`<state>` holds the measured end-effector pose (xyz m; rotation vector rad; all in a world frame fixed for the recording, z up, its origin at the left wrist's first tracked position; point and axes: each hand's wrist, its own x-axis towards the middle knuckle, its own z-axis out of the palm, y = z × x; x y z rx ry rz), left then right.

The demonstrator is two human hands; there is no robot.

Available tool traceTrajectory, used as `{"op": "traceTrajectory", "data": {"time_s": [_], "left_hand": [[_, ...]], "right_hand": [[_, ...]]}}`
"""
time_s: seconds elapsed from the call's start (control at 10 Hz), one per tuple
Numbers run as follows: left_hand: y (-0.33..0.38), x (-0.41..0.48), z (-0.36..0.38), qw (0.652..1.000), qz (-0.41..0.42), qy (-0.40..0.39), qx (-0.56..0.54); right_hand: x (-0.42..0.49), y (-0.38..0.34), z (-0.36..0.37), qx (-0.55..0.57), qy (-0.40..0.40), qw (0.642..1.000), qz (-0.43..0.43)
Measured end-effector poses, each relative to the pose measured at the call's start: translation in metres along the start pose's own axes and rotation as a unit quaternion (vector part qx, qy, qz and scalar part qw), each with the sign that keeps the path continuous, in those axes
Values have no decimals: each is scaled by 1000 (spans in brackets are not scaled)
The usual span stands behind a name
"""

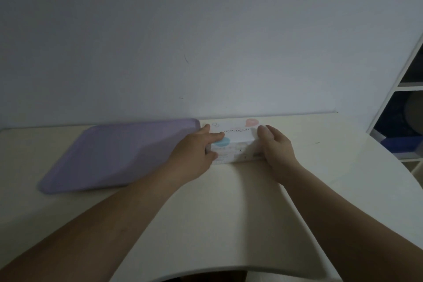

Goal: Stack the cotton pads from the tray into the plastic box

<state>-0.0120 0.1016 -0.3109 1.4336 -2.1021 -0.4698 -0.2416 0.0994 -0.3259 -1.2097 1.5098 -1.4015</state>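
Note:
A white plastic box (235, 142) with blue and pink spots and the print "COSMETIC PUFF" lies on the cream table near the wall. My left hand (196, 153) grips its left end, thumb at the front and fingers over the top. At the box's right end, my right hand (274, 144) holds on with its fingers curled over the top edge. The lilac tray (119, 155) lies flat just left of the box, and no cotton pads show on it. The box lid looks closed, so its contents are hidden.
The table (229, 213) has a curved front edge and a rounded right side. A plain wall rises right behind the box and tray. A white shelf unit (402, 89) with dark and blue items stands at the far right.

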Motion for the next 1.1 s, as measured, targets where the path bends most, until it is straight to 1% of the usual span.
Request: {"op": "traceTrajectory", "data": {"time_s": [0.1,0.3,0.5,0.6,0.7,0.8,0.9,1.0,1.1], "left_hand": [[-3,9,-2,1000,7,13,13],[-8,19,-1,996,33,31,72],[-11,25,1,996,35,48,64],[-12,27,3,996,31,48,63],[-12,26,3,996,26,36,81],[-14,22,0,993,24,-7,112],[-18,13,-9,994,19,-33,105],[-22,3,-24,995,31,13,93],[-21,-6,-34,995,47,18,88]], "right_hand": [[6,-4,6,-26,18,999,-18],[16,1,13,-31,32,999,-22],[27,15,14,-35,26,999,-14],[31,12,17,-27,41,999,2],[27,7,19,-9,85,996,13],[22,3,22,-11,99,995,17],[16,0,20,-35,82,996,22],[9,-5,16,-56,93,994,4],[-2,-26,12,-28,103,992,-61]]}}
